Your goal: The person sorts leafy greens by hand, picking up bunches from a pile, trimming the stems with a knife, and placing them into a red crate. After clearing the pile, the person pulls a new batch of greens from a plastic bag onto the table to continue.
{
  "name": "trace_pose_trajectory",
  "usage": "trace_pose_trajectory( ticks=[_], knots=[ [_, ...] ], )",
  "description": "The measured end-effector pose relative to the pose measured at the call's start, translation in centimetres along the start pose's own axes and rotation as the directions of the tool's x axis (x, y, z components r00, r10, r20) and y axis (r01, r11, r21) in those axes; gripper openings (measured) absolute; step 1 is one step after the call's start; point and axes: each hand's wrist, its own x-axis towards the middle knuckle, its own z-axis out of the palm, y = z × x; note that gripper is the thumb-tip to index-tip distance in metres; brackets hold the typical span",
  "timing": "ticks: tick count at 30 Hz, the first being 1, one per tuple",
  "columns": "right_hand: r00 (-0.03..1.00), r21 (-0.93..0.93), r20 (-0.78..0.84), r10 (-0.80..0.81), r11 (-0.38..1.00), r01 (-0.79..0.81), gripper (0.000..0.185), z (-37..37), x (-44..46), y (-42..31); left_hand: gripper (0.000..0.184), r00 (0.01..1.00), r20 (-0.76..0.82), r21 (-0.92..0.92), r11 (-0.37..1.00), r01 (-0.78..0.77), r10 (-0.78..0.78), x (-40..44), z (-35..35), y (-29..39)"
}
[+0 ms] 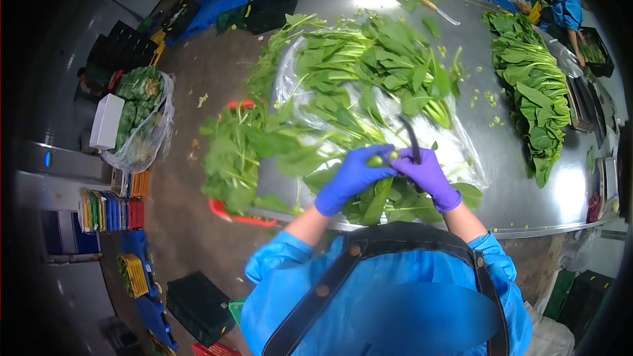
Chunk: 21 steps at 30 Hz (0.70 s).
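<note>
Together, left hand (355, 177) clamps stems (376, 161), right hand (429, 176) (purple-gloved) a dark curved tool (411, 135).

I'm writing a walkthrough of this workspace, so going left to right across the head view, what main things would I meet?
White box, red basket with leafy greens, left hand in a blue glove, right hand in a purple glove, long row of greens.

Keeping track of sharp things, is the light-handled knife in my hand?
No, the knife lies near the table's far edge.
</note>
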Motion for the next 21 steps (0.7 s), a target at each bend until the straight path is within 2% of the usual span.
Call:
trace_pose_trajectory(
  ticks=[1,2,4,5,7,8,12,14,15,16,17,18,19,20,21],
  knots=[
    [0.997,-0.046,-0.011,-0.08,0.996,0.08,0.027,0.1,0.0,1.0,0.048,0.999,0.024,0.018,1.0,0.026,-0.026,0.0,0.1,-0.3],
    [0.996,-0.051,-0.024,-0.084,0.995,0.082,0.027,-0.1,0.1,1.5,0.049,0.998,0.049,0.037,0.998,0.048,-0.05,0.1,0.2,-0.5],
    [0.979,-0.29,0.034,-0.2,0.936,0.201,0.024,-0.4,-0.2,2.4,0.049,0.993,0.102,0.077,0.995,0.059,-0.067,0.0,0.0,-1.1],
    [0.979,-0.29,0.023,-0.203,0.936,0.2,0.024,-0.6,-0.2,2.6,0.049,0.986,0.144,0.126,0.989,0.072,-0.09,-0.1,-0.2,-1.0],
    [0.971,-0.47,0.083,-0.226,0.85,0.238,0.023,-0.8,-0.3,3.0,0.045,0.985,0.149,0.139,0.988,0.066,-0.087,-0.3,0.0,-0.5],
    [0.976,-0.543,0.08,-0.202,0.812,0.213,0.022,-0.8,-0.6,2.3,0.042,0.981,0.163,0.204,0.976,0.073,-0.107,-0.3,0.0,-0.5],
    [0.965,-0.617,0.12,-0.232,0.745,0.256,0.023,-2.0,-1.0,3.2,0.034,0.967,0.237,0.328,0.945,0.015,-0.097,-0.6,-0.5,-1.5],
    [0.968,-0.442,-0.009,-0.249,0.87,0.22,0.025,-3.9,-1.3,5.2,0.033,0.954,0.271,0.356,0.934,0.025,-0.129,-1.0,-2.0,-3.3],
    [0.999,-0.469,0.015,-0.052,0.881,0.053,0.029,-6.0,-1.2,5.2,0.033,0.945,0.284,0.344,0.937,0.056,-0.161,-1.2,-3.5,-5.3],
    [0.998,-0.462,-0.05,0.026,0.885,-0.046,0.029,-7.2,-1.4,5.1,0.034,0.935,0.297,0.334,0.938,0.091,-0.196,-1.5,-4.7,-6.4],
    [0.995,-0.582,-0.073,0.073,0.806,-0.102,0.034,-8.5,-1.2,5.6,0.034,0.932,0.296,0.336,0.936,0.105,-0.21,-1.7,-5.6,-6.6],
    [0.991,-0.834,-0.083,-0.103,0.552,-0.012,0.044,-9.4,-1.1,6.7,0.032,0.927,0.252,0.104,0.96,0.26,-0.279,-1.8,-6.4,-6.7],
    [0.986,-0.88,-0.117,-0.116,0.472,-0.049,0.052,-10.0,-0.9,7.7,0.03,0.907,0.225,-0.137,0.91,0.391,-0.356,-1.8,-7.0,-6.8],
    [0.985,-0.827,-0.159,-0.062,0.553,-0.099,0.053,-9.6,-0.5,7.1,0.03,0.9,0.231,-0.132,0.905,0.405,-0.369,-1.5,-7.3,-7.2],
    [0.98,-0.768,-0.197,-0.004,0.623,-0.152,0.053,-9.1,0.0,6.3,0.029,0.913,0.207,-0.301,0.865,0.402,-0.352,-1.0,-7.4,-7.7]
  ],
)
